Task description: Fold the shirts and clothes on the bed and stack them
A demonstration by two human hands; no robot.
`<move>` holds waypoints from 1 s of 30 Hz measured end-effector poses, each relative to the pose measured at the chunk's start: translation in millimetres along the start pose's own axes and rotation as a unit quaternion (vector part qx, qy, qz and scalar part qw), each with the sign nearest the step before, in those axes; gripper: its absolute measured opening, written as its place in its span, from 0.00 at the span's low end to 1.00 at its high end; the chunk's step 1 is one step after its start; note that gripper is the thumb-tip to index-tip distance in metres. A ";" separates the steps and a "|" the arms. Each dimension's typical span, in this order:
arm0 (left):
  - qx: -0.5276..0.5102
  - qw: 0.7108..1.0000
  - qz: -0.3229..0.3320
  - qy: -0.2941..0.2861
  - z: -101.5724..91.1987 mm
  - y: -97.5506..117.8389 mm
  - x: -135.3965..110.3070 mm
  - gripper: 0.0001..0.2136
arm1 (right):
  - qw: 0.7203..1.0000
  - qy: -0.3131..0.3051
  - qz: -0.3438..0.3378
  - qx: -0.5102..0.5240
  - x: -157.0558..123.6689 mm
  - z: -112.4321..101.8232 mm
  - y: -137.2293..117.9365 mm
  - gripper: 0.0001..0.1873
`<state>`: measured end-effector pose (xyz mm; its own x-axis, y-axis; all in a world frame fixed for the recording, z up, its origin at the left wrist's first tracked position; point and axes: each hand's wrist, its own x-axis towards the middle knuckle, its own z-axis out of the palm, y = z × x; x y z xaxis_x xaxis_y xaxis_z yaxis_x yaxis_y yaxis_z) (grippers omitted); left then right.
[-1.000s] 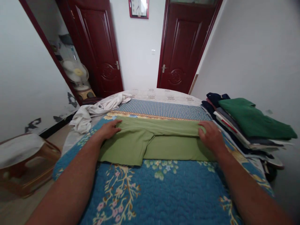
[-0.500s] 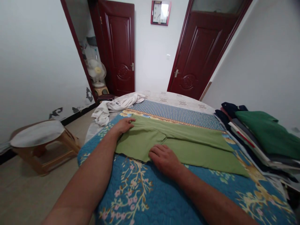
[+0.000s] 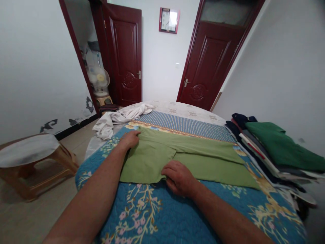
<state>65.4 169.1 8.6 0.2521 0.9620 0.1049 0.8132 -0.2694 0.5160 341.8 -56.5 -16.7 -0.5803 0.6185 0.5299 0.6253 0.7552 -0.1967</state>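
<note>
A pair of light green trousers (image 3: 149, 157) lies spread on a blue floral quilted cloth (image 3: 177, 217), its waist end at the left and its legs running right. At the far left corner of the waist, my left hand (image 3: 131, 139) has its fingers closed on the fabric. My right hand (image 3: 179, 178) pinches the near edge of the trousers around the crotch part, fingers curled and fingertips partly hidden. The cloth under that edge is slightly lifted.
Folded clothes with a green one (image 3: 279, 142) on top are stacked at the right. A crumpled white cloth (image 3: 104, 125) lies at the table's far left. On the floor stands a brown stool (image 3: 38, 183). Behind are two dark red doors (image 3: 124, 51) and a fan (image 3: 100, 79).
The near edge of the trousers at the waist end has been drawn toward me and lies flatter. My right hand has curled round the edge. The view has tilted and shifted slightly.
</note>
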 end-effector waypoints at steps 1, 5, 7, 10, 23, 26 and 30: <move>0.008 1.000 -0.003 0.001 -0.1 2.3 -0.5 0.27 | 1.000 0.014 -0.005 0.005 -0.2 -1.5 0.1 0.15; 0.044 0.999 -0.014 0.002 -0.1 9.9 -1.9 0.28 | 0.999 0.042 0.001 0.020 -0.9 -5.9 -0.5 0.16; 0.061 0.998 -0.018 0.002 -0.5 12.7 -3.5 0.27 | 1.000 0.007 -0.013 0.025 -0.7 -6.9 -1.6 0.15; 0.090 0.995 -0.029 0.021 -3.9 19.5 -8.1 0.24 | 0.999 -0.015 -0.026 0.036 0.5 -11.1 -3.9 0.12; 0.118 0.966 0.230 -0.025 62.9 75.0 -23.0 0.29 | 0.915 0.036 0.361 -0.175 -28.8 -41.6 101.6 0.22; 0.185 0.966 0.174 -0.047 66.5 69.3 -22.1 0.36 | 0.855 -0.040 0.466 -0.223 -39.4 -53.0 114.6 0.25; 0.212 0.968 0.122 -0.060 60.2 65.0 -18.8 0.45 | 0.811 -0.053 0.525 -0.255 -33.3 -63.2 111.2 0.25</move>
<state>145.1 130.9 -11.1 0.5018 0.8625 0.0663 0.8577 -0.5060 0.0911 463.6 -6.9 -4.1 0.3863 0.8975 0.2127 0.9221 -0.3699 -0.1135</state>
